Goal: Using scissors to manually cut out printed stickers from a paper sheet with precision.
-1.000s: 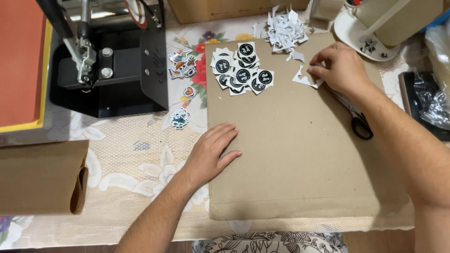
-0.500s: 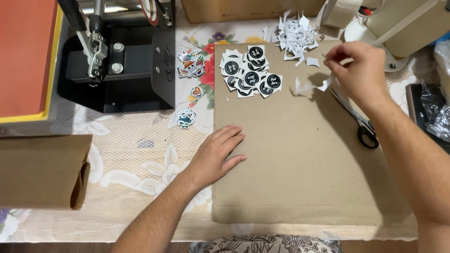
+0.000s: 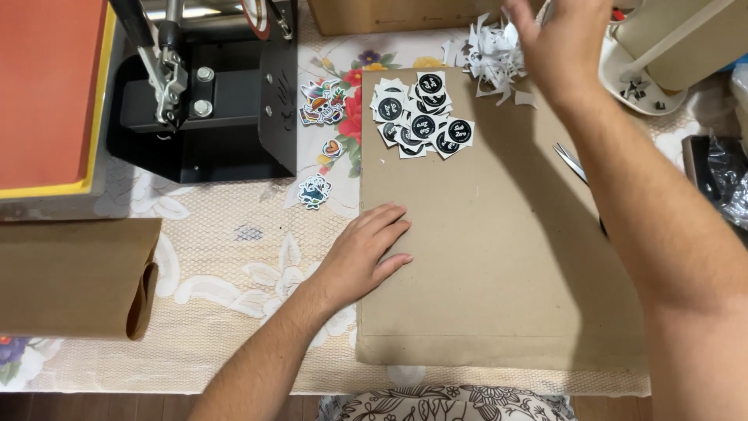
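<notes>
My left hand (image 3: 360, 255) lies flat, fingers apart, on the left edge of a brown cardboard sheet (image 3: 499, 257). My right hand (image 3: 555, 43) is raised at the far end of the sheet, beside a heap of white paper scraps (image 3: 487, 58); its fingers spread and I see nothing in it. A pile of round black stickers on white squares (image 3: 421, 117) rests on the sheet's far left corner. Scissors (image 3: 573, 164) lie at the sheet's right edge, mostly hidden under my right forearm.
A black heat press (image 3: 210, 101) with an orange pad (image 3: 47, 86) stands far left. Colourful stickers (image 3: 321, 101) lie on the floral lace tablecloth (image 3: 234, 265). A brown paper roll (image 3: 74, 277) sits near left. A white machine base (image 3: 647, 78) is far right.
My right hand lifted off the sheet's right edge and moved away to the scrap heap, carrying white offcuts there. The left hand stayed put. The camera shifted closer.
</notes>
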